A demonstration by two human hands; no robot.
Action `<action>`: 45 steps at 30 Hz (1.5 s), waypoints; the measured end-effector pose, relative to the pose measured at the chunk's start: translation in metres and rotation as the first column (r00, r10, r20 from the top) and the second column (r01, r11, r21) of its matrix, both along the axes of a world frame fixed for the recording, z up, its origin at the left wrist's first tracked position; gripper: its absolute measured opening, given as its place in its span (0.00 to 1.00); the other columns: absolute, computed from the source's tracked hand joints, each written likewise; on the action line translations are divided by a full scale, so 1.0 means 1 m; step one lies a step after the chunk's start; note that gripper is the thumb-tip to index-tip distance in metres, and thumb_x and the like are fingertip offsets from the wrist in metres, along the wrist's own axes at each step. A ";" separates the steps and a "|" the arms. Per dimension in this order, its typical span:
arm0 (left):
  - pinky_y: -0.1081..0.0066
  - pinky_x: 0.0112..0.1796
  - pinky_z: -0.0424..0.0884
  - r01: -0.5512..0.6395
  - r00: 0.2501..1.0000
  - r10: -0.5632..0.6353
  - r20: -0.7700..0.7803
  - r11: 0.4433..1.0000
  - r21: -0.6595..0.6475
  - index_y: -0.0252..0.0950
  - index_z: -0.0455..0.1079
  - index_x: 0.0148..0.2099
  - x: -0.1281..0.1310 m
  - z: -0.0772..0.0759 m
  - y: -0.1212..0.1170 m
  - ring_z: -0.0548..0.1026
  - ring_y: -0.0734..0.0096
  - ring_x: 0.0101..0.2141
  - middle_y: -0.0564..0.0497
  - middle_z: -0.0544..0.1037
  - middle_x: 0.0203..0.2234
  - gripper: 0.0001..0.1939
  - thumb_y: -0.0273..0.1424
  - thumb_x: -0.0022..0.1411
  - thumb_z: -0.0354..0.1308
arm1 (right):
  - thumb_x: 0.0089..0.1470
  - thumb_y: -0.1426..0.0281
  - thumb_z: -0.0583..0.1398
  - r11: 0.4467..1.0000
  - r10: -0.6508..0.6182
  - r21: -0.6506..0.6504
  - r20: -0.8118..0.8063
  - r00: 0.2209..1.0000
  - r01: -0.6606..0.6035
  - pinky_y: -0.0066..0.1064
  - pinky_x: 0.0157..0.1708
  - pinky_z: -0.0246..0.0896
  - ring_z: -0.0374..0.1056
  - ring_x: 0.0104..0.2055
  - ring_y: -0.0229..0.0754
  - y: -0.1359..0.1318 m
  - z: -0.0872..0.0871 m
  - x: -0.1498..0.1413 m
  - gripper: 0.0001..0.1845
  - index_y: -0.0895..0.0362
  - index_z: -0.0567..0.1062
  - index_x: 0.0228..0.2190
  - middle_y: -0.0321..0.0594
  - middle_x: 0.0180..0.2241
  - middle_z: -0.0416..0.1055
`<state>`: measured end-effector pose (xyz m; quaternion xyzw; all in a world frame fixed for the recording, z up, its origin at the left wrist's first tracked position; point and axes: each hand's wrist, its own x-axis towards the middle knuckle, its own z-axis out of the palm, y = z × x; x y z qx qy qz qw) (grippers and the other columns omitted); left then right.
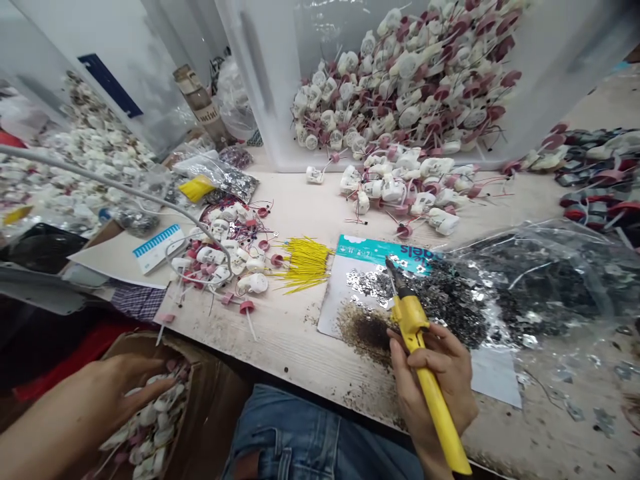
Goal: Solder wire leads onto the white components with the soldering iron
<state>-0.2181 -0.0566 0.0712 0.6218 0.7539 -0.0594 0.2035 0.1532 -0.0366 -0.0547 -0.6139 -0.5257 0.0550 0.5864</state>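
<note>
Yellow soldering tool (433, 390), right of centre toward the bottom of the frame, sits in the right hand (455, 387), fingers wrapped around it, tip above small metal plates (450, 300). If that tip is hot, a careless swing leftward could scorch the yellow wires (305, 265) mid-frame; a knock could scatter the plates. Lower left, the left hand (113, 387) is in a cardboard box (207, 400) of white plastic parts (163, 403); whether it's pinching one, I can't tell. Grabbing several at once could spill some.
</note>
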 end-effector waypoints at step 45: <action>0.56 0.46 0.57 0.650 0.642 -0.746 0.174 0.651 0.393 0.36 0.72 0.45 0.283 -0.079 0.172 0.70 0.59 0.43 0.48 0.77 0.40 0.11 0.28 0.63 0.51 | 0.43 0.82 0.67 0.981 -0.172 0.137 0.302 0.938 0.136 0.21 0.30 0.69 0.71 0.35 0.31 -0.007 0.012 0.040 0.12 0.59 0.70 0.21 0.36 0.43 0.69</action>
